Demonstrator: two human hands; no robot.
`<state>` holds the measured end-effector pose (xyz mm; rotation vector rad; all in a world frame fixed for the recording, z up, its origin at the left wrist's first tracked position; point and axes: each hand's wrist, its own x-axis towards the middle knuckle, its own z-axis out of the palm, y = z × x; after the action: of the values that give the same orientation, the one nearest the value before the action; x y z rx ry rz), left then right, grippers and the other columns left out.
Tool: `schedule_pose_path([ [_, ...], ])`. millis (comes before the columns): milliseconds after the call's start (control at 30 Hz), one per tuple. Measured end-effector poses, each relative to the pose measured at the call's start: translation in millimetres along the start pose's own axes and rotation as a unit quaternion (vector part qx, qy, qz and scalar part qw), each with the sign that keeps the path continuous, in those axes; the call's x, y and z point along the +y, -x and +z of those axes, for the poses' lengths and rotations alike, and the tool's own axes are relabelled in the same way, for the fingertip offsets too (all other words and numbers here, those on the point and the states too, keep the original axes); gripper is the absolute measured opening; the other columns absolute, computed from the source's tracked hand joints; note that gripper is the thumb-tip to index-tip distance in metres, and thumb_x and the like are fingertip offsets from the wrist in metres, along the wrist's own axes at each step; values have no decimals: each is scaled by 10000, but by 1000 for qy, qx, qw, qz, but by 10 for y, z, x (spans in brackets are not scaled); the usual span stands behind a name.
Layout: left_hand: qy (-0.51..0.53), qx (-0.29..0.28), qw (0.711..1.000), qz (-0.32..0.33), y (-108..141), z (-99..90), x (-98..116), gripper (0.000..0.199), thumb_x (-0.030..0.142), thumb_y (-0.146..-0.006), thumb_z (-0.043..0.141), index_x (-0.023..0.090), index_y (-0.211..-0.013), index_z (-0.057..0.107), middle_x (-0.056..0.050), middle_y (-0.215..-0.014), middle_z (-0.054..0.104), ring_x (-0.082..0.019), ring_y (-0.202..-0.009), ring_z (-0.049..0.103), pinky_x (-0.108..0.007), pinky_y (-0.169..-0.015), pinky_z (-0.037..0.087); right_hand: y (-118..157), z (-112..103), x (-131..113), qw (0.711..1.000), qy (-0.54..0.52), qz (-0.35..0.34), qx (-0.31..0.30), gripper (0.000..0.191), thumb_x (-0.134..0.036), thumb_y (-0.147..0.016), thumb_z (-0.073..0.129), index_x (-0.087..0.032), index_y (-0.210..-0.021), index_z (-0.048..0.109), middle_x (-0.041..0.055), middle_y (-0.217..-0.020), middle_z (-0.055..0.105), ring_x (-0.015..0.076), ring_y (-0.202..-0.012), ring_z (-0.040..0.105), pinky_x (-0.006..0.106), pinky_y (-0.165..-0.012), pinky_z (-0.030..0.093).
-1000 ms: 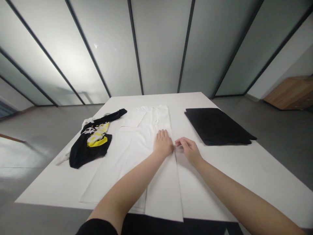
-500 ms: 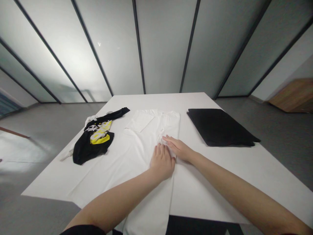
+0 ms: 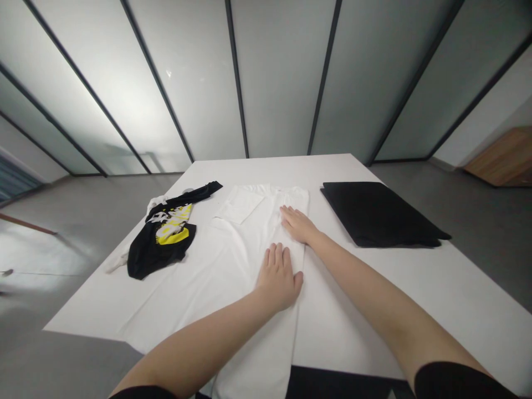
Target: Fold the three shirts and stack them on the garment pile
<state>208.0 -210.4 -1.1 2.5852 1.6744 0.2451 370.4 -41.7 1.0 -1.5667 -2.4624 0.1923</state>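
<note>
A white T-shirt (image 3: 233, 260) lies spread on the table, its right side folded in to a long straight edge and its lower end hanging over the near side. One short sleeve shows at the upper left of the shirt. My left hand (image 3: 279, 277) rests flat on the shirt near that folded edge, thumb out to the right. Farther up, my right hand (image 3: 297, 223) lies palm down on the cloth by the same edge, fingers extended to the left. Neither hand grips the fabric. Soft wrinkles run across the shirt's middle.
On the right of the white table (image 3: 357, 310) lies a stack of folded black cloth (image 3: 380, 213). A crumpled black garment with yellow and white print (image 3: 160, 244) sits at the left. Frosted glass panels (image 3: 282, 77) stand behind the table.
My right hand has slid up the shirt, away from my left hand. The left hand stays nearly in place, with its thumb now spread out. The cloth between the hands looks smoother.
</note>
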Motion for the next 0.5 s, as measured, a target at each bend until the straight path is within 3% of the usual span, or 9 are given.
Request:
schedule_pose_path([
  [167, -3, -1, 1000, 11, 149, 32, -24, 781, 565, -1060, 383, 71, -1665, 410, -229, -1756, 342, -403, -1656, 260, -568, -1330, 272, 88, 4, 123, 994, -66, 33, 83, 588, -286, -1125, 258, -117, -1628, 509, 139, -1612, 590, 252, -1499, 545, 423, -1263, 390],
  [267, -6, -4, 1000, 21, 277, 45, -40, 790, 557, -1054, 399, 75, -1680, 396, -215, -1768, 321, -401, -1663, 237, -559, -1334, 272, 129, -6, 168, 994, -65, 43, 77, 558, -274, -1125, 277, -114, -1538, 615, 147, -1545, 652, 260, -1447, 592, 411, -1248, 404],
  [500, -9, -31, 999, 34, 390, 16, -57, 823, 561, -1056, 392, 84, -1723, 313, -205, -1793, 248, -415, -1674, 183, -589, -1335, 244, 35, -5, 111, 997, 12, 75, -14, 567, -371, -1099, 416, -237, -1637, 538, 77, -1758, 398, 360, -1587, 406, 512, -1309, 300],
])
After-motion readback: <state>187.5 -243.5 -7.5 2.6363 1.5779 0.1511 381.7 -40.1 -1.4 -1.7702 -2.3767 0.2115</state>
